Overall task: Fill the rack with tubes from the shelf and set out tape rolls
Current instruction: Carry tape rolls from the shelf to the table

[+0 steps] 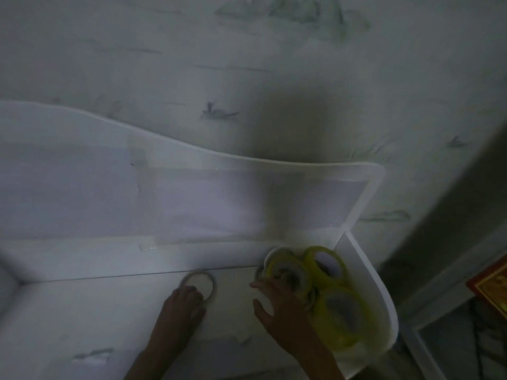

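Head view, dim light. Left hand [182,303]: fingers [192,293] rest on the near rim of a grey-rimmed tape roll [198,282] lying flat on the white shelf [82,311]; whether they curl round it cannot be told. Right hand [277,300]: fingers [282,282] spread apart over a yellow tape roll [286,270], thumb splayed towards the left hand, not clearly clamped. Just beyond and right of these fingers, more yellow tape rolls [340,305] crowd the shelf's corner. No rack or tubes appear here. By judgement, setting out tape is at an early stage: one roll stands apart, the cluster remains.
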Available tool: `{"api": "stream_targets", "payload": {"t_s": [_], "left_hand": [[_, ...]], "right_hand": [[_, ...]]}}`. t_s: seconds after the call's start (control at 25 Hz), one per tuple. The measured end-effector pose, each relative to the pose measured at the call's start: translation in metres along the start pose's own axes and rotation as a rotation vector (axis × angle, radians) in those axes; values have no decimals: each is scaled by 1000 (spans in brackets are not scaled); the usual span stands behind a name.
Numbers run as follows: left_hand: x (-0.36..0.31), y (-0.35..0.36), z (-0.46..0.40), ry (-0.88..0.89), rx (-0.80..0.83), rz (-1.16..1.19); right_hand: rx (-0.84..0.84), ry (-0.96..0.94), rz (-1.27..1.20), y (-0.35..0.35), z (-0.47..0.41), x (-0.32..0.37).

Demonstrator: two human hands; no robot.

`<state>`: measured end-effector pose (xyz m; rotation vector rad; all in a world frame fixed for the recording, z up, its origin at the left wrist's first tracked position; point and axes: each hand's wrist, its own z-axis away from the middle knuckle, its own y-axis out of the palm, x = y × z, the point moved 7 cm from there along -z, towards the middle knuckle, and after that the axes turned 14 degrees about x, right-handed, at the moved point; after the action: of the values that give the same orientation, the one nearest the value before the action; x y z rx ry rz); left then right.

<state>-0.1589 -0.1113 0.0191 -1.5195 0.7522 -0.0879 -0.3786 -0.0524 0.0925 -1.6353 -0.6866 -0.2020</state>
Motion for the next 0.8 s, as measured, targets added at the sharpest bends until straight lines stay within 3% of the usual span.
{"api": "stream_targets", "payload": {"t_s": [0.2, 0.36, 0.56, 0.68, 0.8], "left_hand": [[-6, 1, -2, -25, -13, -38], [-11, -6, 2, -79, 36, 87], [-55, -36, 2, 113, -45, 121], [-70, -50, -1, 163, -96, 126], [-78, -58, 1, 189, -119, 137]], "right_hand": [[-55, -8, -9, -9, 6, -9], [-92, 30, 10, -9, 29, -12], [-225, 234, 90, -5, 58, -28], [-333, 215, 273, -23, 54, -22], [-278, 223, 275, -19, 44, -31]]}}
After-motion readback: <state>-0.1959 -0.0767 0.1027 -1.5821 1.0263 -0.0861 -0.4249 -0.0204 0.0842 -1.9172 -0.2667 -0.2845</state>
